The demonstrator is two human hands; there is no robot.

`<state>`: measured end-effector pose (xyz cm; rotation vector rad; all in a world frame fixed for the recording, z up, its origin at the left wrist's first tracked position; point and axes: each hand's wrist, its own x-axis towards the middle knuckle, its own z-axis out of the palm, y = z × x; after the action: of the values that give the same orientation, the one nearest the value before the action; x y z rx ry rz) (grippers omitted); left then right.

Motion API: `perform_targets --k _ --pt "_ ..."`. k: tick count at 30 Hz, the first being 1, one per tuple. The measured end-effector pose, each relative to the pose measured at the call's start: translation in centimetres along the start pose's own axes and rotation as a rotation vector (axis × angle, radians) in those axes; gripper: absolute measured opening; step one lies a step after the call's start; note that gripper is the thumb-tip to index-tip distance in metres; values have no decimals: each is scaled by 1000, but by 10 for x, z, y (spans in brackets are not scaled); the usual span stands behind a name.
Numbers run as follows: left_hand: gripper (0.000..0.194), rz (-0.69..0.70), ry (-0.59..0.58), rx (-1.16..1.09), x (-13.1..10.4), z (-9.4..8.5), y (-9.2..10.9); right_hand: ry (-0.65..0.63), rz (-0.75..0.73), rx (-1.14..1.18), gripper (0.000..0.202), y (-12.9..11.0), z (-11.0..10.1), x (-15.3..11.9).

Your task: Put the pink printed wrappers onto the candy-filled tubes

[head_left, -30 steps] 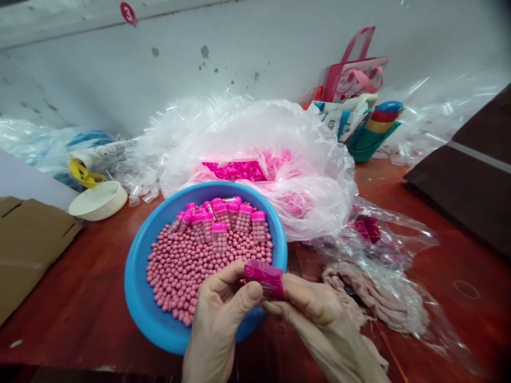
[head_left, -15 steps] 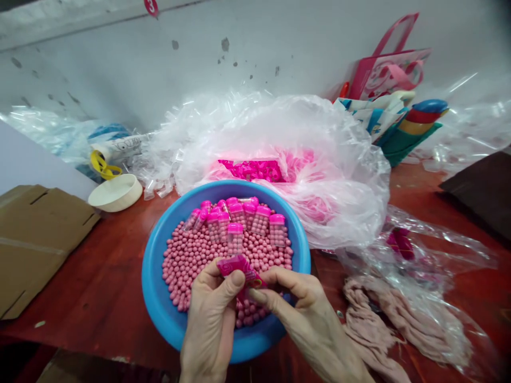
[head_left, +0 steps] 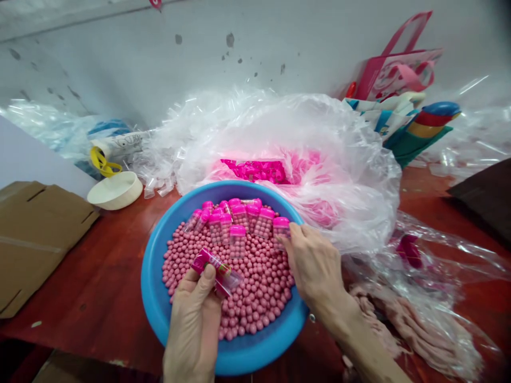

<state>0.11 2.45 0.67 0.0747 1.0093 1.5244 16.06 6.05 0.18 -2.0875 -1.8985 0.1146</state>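
My left hand [head_left: 195, 314] pinches a pink printed plastic sleeve [head_left: 217, 270], one end of it clear, above the near left of a blue basin [head_left: 154, 303]. Small pink balls [head_left: 259, 282] fill the basin. On top of them, toward the far side, lie several clear little bottles [head_left: 238, 242] with bright pink caps and balls inside. At the basin's right side, my right hand [head_left: 315, 260] has its fingertips closed on the rightmost bottle [head_left: 281, 227], which still stands among the balls; its lower part is partly covered by the fingers.
Behind the basin spreads a big clear plastic bag [head_left: 347, 159] with pink sleeves [head_left: 257, 171] inside. At left are a cardboard box [head_left: 40, 239], a white shallow dish [head_left: 115, 191] and yellow tape [head_left: 102, 164]. A pinkish cloth [head_left: 423, 324] and loose plastic lie at right.
My right hand has left the pink sleeve and moved right and away from me to the rightmost bottle. My left hand keeps the sleeve, shifted slightly left and turned.
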Motion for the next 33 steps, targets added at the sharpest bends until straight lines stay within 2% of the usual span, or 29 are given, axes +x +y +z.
perform_targets --k 3,7,10,14,16,19,21,23,25,29,33 --pt "27 -51 43 -36 5 -2 1 -48 -9 -72 13 -9 8 15" --pt "38 -101 87 -78 8 -3 1 -67 -26 -26 19 -13 11 20" --pt "38 -116 94 -99 9 -2 2 -35 -18 101 27 -7 12 17" --pt "43 -110 97 -129 8 1 4 -24 -2 379 15 0 12 5" --pt "43 -99 95 -149 8 2 4 -82 -35 542 15 1 10 -7" --pt "43 -91 81 -166 7 5 4 -280 -44 899 23 -3 3 -29" --pt "43 -102 71 -163 6 6 4 -467 80 1249 26 -8 -2 -43" --pt "40 -128 52 -147 5 7 4 -563 144 1415 24 -14 -5 -52" --pt "38 -155 17 -128 4 7 3 -565 121 1410 19 -19 -5 -57" --pt "34 -171 -47 -102 9 -1 -2 -458 66 1264 12 -25 -1 -60" --pt "13 -169 -74 -75 14 -14 -9 -364 -6 1166 13 -27 1 -62"
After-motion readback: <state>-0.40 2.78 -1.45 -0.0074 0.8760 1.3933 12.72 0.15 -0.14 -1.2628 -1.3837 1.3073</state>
